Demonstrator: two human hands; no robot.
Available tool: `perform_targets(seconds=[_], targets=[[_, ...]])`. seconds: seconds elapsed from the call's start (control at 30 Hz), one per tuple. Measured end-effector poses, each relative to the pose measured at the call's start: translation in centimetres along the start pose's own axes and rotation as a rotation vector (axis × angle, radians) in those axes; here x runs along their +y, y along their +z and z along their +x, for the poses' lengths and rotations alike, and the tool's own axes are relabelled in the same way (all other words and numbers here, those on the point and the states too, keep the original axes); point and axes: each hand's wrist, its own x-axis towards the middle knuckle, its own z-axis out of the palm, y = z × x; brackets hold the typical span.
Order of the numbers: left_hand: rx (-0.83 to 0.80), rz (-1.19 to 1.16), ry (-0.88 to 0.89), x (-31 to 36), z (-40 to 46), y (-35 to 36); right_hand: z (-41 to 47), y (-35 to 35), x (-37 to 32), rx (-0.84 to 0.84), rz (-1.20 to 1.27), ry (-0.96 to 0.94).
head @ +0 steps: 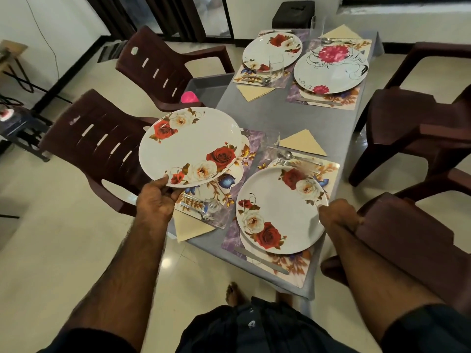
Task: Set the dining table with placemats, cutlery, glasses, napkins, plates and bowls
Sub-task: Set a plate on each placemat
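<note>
Rose plate (193, 146) hung left of centre frame, pinched at its near rim by left hand (155, 200), above the bare placemat (229, 179); right hand (336, 215) gripped the lower-right plate (280, 212) at its rim, already set down.

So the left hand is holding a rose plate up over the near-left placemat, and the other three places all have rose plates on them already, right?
Not quite. The head view shows the left hand holding the rose plate over the near-left placemat, but only two other places have rose plates. The far-right plate bears pink flowers with black swirls.
</note>
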Motion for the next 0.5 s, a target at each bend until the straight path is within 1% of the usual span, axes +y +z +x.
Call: perform_targets(seconds=[0.13, 0.23, 0.4, 0.5], targets=[[-0.008, -0.016, -0.005, -0.3, 0.3, 0.2, -0.3, -0.1, 1.1, 0.039, -0.049, -0.029], [-0.001, -0.026, -0.007, -0.5, 0.7, 0.3, -0.3, -0.6, 1.4, 0.023, -0.090, -0.083], [-0.012, -0.025, -0.013, -0.6, 1.5, 0.5, 0.0, -0.8, 1.2, 0.069, -0.088, -0.060], [-0.020, -0.023, -0.018, -0.3, 2.1, 0.6, 0.5, -0.1, 1.8, 0.053, -0.047, -0.040]])
